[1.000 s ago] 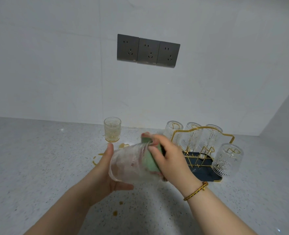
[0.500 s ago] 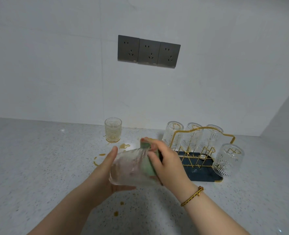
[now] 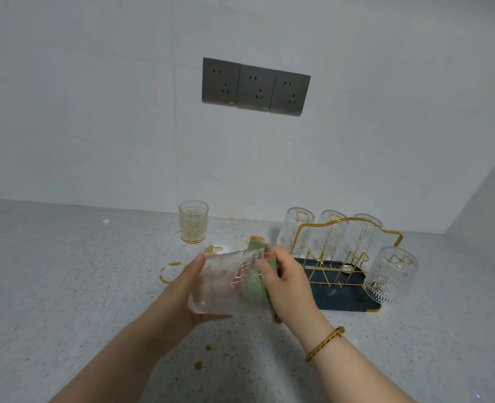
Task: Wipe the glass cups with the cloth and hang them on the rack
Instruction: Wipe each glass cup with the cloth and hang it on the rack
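At frame centre, above the counter point(image 3: 66, 286), a ribbed glass cup point(image 3: 220, 282) is gripped on its side in the left hand point(image 3: 194, 292), long axis toward the gold wire rack point(image 3: 342, 257) at right. The right hand point(image 3: 287, 283), nearer the rack, is closed around the green cloth point(image 3: 255, 283) at the cup's mouth.

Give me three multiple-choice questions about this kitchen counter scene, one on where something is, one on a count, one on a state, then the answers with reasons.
1. Where is the lone upright cup?
A. On the counter, left of the rack
B. On the rack
C. In the right hand

2. How many cups hang upside down on the rack?
A. Two
B. Four
C. Six

3. What is the state of the held cup?
A. Standing on the counter
B. Hung on the rack
C. Tipped on its side, cloth at its mouth

Answers:
1 A, it stands near the wall, apart from the rack.
2 B, three behind, one front right.
3 C, the left hand grips it while the right hand presses the cloth in.
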Demonstrator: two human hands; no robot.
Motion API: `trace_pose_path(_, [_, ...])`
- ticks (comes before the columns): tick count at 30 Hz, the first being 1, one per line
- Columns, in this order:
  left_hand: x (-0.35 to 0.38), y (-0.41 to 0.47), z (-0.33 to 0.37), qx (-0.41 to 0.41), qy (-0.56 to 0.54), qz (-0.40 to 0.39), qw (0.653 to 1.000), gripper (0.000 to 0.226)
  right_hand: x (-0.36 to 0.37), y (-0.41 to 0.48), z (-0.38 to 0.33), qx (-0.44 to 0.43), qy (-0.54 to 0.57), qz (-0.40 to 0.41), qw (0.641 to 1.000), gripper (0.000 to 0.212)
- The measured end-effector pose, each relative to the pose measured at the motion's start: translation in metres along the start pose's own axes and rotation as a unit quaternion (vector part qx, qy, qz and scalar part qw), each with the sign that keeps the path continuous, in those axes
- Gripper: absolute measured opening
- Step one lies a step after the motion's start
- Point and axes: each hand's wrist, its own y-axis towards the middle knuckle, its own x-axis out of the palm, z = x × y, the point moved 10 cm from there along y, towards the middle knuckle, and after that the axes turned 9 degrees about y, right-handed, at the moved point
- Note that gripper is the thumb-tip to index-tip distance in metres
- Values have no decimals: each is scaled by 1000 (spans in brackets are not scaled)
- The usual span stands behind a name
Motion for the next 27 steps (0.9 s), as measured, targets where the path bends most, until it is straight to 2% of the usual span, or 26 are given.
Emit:
trace_pose_path(1, [0, 0, -11, -42, 4, -12, 999, 52, 3, -4, -25, -98, -73, -12, 992, 10])
trace_pose_path(3, [2, -3, -26, -89, 3, -24, 996, 57, 16, -15, -52, -283, -215, -40, 934, 20])
trace_pose_path(4, [3, -3, -29, -91, -1, -17, 996, 56, 22, -19, -52, -323, -260, -52, 908, 24])
trace_pose_path(5, [2, -4, -28, -76, -4, -4, 997, 55, 25, -20, -49, -326, -266, -54, 905, 24])
trace_pose_path(6, [2, -2, -23, -45, -9, 8, 999, 56, 22, -18, -45, -301, -246, -46, 920, 21])
trace_pose_path(7, [0, -1, -16, -4, -13, 18, 1000, 58, 15, -13, -40, -241, -203, -25, 949, 16])
trace_pose_path(9, [-5, 0, 0, 70, -7, 35, 997, 77, 4, -3, -8, -31, -45, 0, 999, 10])
trace_pose_path(10, [-8, -1, 6, 88, 16, 42, 995, 91, 4, -3, 12, 63, 29, 2, 998, 11])
trace_pose_path(12, [-10, 1, 10, 96, 53, 45, 993, 101, 3, -3, 34, 140, 68, 5, 988, 14])
trace_pose_path(14, [-6, 0, 9, 80, 48, 28, 995, 95, 0, -1, 25, 100, 73, 10, 992, 12])
trace_pose_path(16, [0, -1, -1, 28, 36, 7, 999, 75, -1, -2, -3, -35, -8, 2, 999, 14])
trace_pose_path(18, [6, -2, -21, -44, 29, -21, 998, 60, 7, -11, -37, -216, -171, -21, 961, 23])
trace_pose_path(19, [7, -3, -29, -70, 25, -25, 997, 58, 12, -15, -42, -272, -223, -34, 935, 24])
trace_pose_path(20, [7, -5, -32, -80, 20, -19, 996, 56, 14, -17, -42, -290, -243, -39, 925, 24])
trace_pose_path(21, [7, -6, -30, -73, 14, -9, 997, 53, 14, -18, -41, -287, -238, -37, 927, 24])
trace_pose_path(23, [5, -5, -19, -18, 18, 12, 1000, 54, 6, -16, -33, -225, -182, -14, 957, 22])
trace_pose_path(25, [0, -5, -3, 41, 45, 34, 998, 79, -4, -11, -8, -92, -67, 18, 993, 13])
trace_pose_path(27, [-8, -5, 8, 74, 85, 59, 992, 92, -7, -10, 15, 21, 14, 37, 999, 16])
